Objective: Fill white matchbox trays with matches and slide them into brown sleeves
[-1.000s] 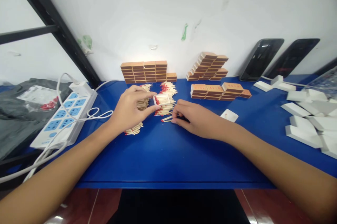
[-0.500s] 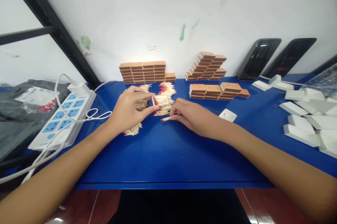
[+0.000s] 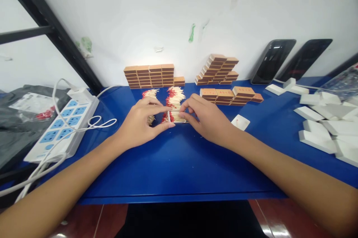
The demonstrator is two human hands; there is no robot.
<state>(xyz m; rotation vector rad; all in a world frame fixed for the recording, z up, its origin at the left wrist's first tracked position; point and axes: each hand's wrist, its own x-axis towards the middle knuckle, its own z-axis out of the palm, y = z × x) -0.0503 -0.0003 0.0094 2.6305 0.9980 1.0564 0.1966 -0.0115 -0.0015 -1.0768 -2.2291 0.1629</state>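
My left hand (image 3: 142,120) holds a small white matchbox tray (image 3: 169,116) between thumb and fingers; the tray is tipped, with its edge toward me. Close on its right, my right hand (image 3: 205,117) has thumb and index finger pinched at the right side of the red-tipped matches (image 3: 175,98). Whether the pinch holds a match is too small to tell. The match pile lies on the blue table (image 3: 179,163) behind and between the hands. Another bunch of matches (image 3: 150,93) shows behind my left hand, which partly hides it.
Stacked matchboxes (image 3: 149,76) stand by the wall, with more stacks (image 3: 218,69) and a lower row (image 3: 228,95) to the right. A lone white tray (image 3: 240,122) lies near my right wrist. White trays (image 3: 319,137) pile at far right; a power strip (image 3: 61,126) with cables sits left.
The tray in my left hand has tipped from face-up to edge-on and moved slightly down. My right hand has moved up beside the match pile; the match it held no longer shows clearly.
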